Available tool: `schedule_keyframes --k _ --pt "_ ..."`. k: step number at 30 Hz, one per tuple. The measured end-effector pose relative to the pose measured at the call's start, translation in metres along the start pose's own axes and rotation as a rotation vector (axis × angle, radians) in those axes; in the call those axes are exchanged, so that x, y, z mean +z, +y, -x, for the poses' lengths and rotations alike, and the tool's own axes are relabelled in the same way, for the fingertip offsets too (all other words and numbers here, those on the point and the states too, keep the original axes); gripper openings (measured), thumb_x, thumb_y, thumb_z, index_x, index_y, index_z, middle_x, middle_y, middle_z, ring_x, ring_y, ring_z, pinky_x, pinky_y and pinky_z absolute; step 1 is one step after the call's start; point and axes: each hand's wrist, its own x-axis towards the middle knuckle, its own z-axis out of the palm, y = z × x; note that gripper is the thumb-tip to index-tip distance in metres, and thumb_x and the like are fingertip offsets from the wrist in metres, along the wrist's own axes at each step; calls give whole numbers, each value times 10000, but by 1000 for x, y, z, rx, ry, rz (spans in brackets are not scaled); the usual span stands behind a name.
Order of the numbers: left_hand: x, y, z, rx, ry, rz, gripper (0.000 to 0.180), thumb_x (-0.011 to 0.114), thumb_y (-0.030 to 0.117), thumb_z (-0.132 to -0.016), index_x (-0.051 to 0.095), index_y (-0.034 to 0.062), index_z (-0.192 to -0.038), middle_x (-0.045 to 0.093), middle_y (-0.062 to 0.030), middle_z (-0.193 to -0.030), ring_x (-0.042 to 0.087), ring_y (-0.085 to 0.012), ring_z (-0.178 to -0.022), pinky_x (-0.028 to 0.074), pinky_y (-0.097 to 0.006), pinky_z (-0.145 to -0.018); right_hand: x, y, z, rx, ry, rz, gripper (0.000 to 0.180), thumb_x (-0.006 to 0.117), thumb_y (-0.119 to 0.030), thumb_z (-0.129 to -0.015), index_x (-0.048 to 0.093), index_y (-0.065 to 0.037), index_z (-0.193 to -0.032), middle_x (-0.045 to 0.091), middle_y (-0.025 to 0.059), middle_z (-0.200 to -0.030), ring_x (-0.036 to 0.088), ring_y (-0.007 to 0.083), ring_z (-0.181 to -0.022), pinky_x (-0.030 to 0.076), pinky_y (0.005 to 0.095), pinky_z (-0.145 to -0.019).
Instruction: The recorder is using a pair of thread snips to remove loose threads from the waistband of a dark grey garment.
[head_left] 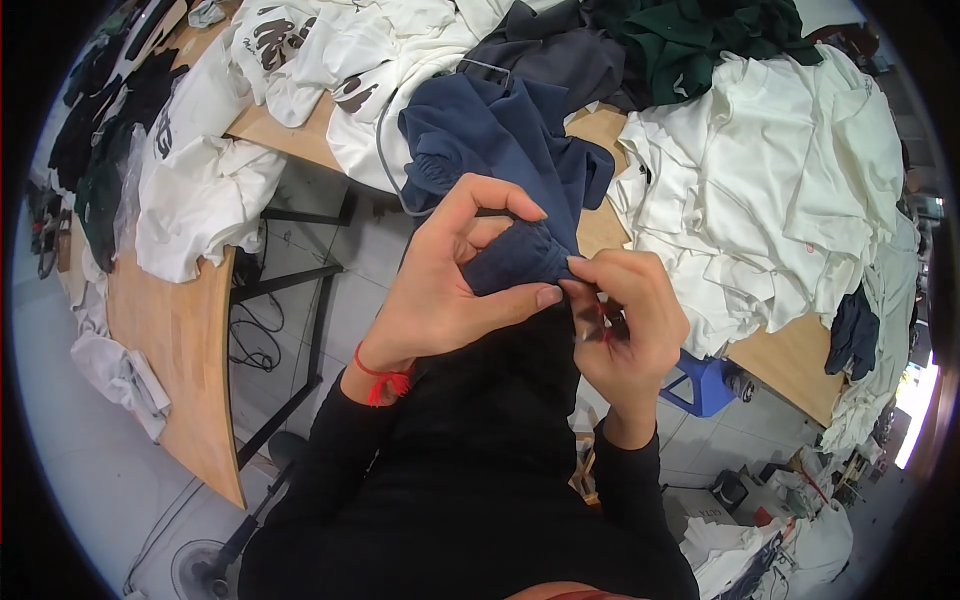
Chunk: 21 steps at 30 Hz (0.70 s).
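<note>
A navy blue garment (490,125) lies over the table edge in front of me, and one gathered end of it comes up between my hands. My left hand (430,285), with a red string at its wrist, is closed around that end, thumb below and fingers above. At the right tip of the gathered cloth, my right hand (635,315) pinches the edge between thumb and forefinger. Something small, dark and reddish shows inside its curled fingers; I cannot make out what it is. A thin grey wire loop (383,150) runs beside the garment.
White garments (770,180) are heaped on the right, with dark green cloth (700,40) and dark grey cloth (550,55) behind. More white clothes (205,195) cover the left wooden table (180,350). A blue stool (705,385) stands below right; a fan (200,565) is at lower left.
</note>
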Motion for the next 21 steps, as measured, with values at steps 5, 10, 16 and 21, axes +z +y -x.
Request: schedule_keyframes --k 5,10,16,21 --pt "5 7 0 106 35 -73 569 786 -132 -830 511 20 -1304 709 -58 -1097 690 -79 -998 533 -241 -877 1 1 3 -98 66 82 473 750 187 -622 773 0 -1057 694 120 -937 700 210 -724 543 286 -605" --pt "8 7 -1 146 54 -184 561 752 -137 -796 515 20 -1279 691 -47 -1089 683 -72 -977 526 -239 -875 6 -1 6 -82 98 133 450 747 173 -603 759 4 -1020 695 120 -934 703 229 -719 543 294 -606" --pt "8 9 -5 189 5 -245 519 723 -118 -786 517 21 -1241 687 -57 -1059 677 -77 -966 523 -243 -863 11 0 6 -88 147 156 417 739 179 -625 740 9 -1005 692 126 -927 703 243 -719 542 304 -609" --pt "9 11 -7 149 -11 -272 481 723 -106 -794 561 8 -1233 688 -51 -1058 674 -75 -971 527 -241 -861 17 2 7 -49 179 113 390 741 180 -662 727 12 -1015 691 127 -925 696 235 -732 538 296 -621"
